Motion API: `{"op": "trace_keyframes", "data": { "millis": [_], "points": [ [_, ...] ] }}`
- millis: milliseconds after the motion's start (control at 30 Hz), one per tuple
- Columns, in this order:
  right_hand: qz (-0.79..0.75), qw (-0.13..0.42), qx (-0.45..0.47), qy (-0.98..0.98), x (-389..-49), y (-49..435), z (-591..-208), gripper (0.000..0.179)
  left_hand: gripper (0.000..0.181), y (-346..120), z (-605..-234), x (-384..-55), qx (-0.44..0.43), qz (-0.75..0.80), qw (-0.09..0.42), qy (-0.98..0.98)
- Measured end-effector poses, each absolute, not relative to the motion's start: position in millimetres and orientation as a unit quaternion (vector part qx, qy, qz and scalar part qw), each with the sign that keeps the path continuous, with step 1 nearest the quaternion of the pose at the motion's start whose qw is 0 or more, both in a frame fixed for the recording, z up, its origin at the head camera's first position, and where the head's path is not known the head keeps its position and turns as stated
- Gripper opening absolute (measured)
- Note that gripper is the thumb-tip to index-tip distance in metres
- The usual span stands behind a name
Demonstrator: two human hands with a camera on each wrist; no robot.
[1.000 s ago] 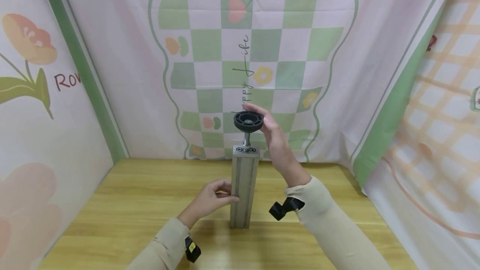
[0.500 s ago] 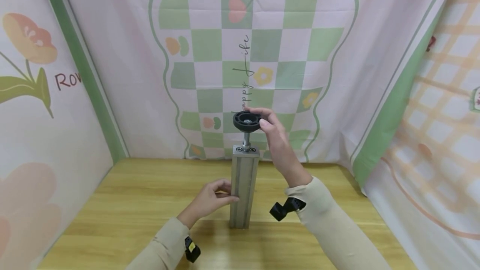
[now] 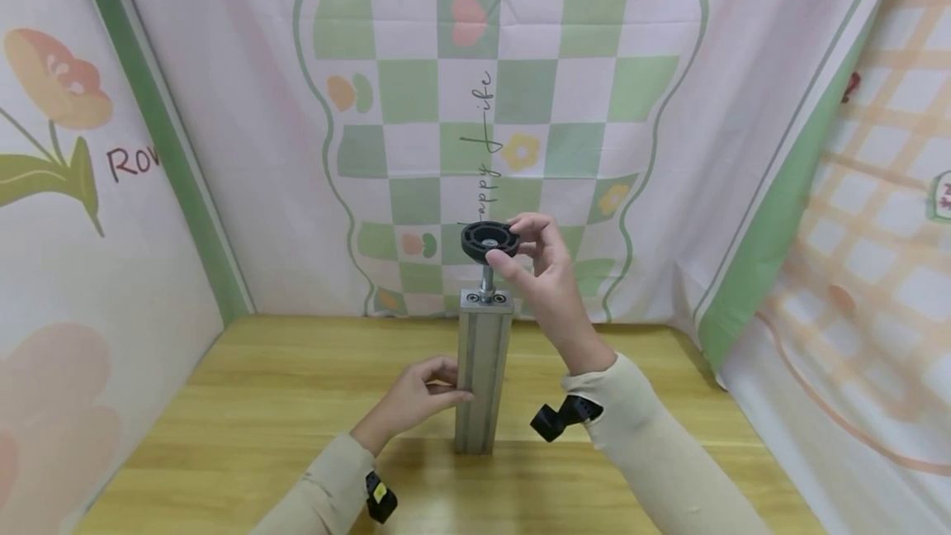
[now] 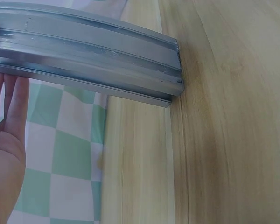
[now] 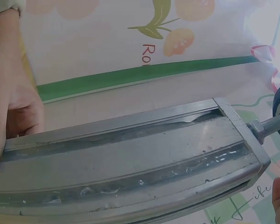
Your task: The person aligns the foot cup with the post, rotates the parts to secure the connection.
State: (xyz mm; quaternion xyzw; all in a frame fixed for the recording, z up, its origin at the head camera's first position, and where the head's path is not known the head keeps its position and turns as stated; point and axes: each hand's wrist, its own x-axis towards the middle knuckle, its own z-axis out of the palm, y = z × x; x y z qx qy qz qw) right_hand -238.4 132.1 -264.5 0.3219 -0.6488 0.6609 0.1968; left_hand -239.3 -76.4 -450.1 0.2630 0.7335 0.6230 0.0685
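Observation:
A silver aluminium profile (image 3: pixel 483 378) stands upright on the wooden table. From its end plate rises a threaded bolt (image 5: pixel 273 125) carrying a round black levelling foot (image 3: pixel 472 249), ribbed and hollow on top. My left hand (image 3: pixel 412 399) holds the profile at mid-height from the left, thumb on the near face and fingers behind. The left wrist view shows those fingers (image 4: pixel 16 105) against the profile's side. My right hand (image 3: pixel 553 283) pinches the foot's rim, thumb in front and fingertips at the far right. In the right wrist view only fingertips (image 5: pixel 279 198) show beside the foot.
The wooden table (image 3: pixel 297 370) runs back to a green-and-white checked cloth (image 3: pixel 527 89). Printed cloth walls hang on the left (image 3: pixel 171 213) and right (image 3: pixel 862 287). Black camera mounts sit at the left cuff (image 3: pixel 381 498) and right cuff (image 3: pixel 565 415).
My right thumb has come round from the foot's right side to its near rim, while the fingers have drawn back to the far right. The left hand and profile stay put.

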Motion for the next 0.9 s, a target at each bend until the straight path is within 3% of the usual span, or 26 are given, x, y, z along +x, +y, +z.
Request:
{"op": "trace_keyframes", "data": {
  "millis": [167, 267, 467, 900],
  "points": [
    [0.621, 0.248, 0.327, -0.668, -237.9, 129.4, -265.1, 0.073, 0.028, -75.4, -450.4, -240.2, 0.267, 0.624, 0.067, 0.731],
    [0.598, 0.253, 0.336, -0.682, -236.7, 129.7, -265.4, 0.087, 0.028, -75.3, -450.5, -239.9, 0.267, 0.625, 0.069, 0.731],
    [0.595, 0.192, 0.354, -0.695, -236.0, 132.5, -262.4, 0.055, 0.029, -75.6, -451.0, -240.0, 0.255, 0.622, 0.072, 0.737],
    [0.639, 0.123, 0.39, -0.652, -239.7, 134.8, -262.8, 0.053, 0.03, -75.6, -451.7, -240.5, 0.251, 0.628, 0.074, 0.733]
  ]
}}
